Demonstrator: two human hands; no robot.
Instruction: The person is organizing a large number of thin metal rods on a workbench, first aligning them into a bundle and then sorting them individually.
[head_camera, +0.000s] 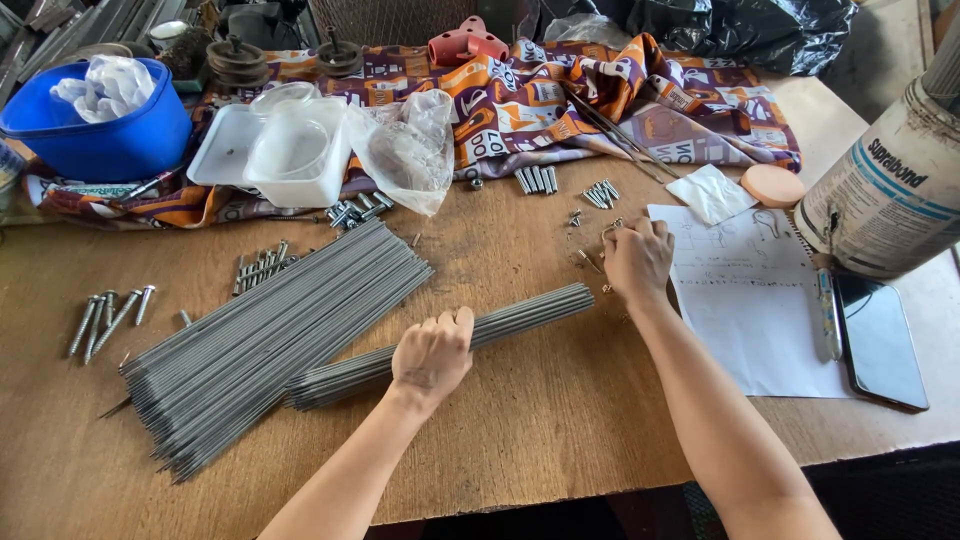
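I see a broad wooden table (560, 420) filling most of the frame, with a patterned orange and purple cloth (560, 100) spread along its upper edge. At the right edge stands a large dirty white drum (890, 190), and in the upper left sits a blue bowl (100, 130) with a crumpled white bag inside. Left of centre lies the big fan of thin grey metal rods (270, 335), slanting from lower left to upper right. Just beside it, in the centre, lies a smaller bundle of grey rods (500, 325); my left hand (432, 355) is clenched around the middle of this bundle, fingers wrapped over the top, pressing it to the table. A sheet of white paper (760, 310) with pencil sketches lies right of centre, with a dark phone (880, 340) and a pen (828, 310) at its right side. Clear plastic tubs (280, 150) and a clear bag (410, 150) rest on the cloth, upper centre. A round peach-coloured pad (772, 184) sits above the paper. My right hand (637, 262) is curled in a loose fist at the paper's left edge, fingertips pinching a small metal hook (612, 228). Silver screws (108, 318) lie at the far left, and more screws (538, 180) sit scattered above the right hand.
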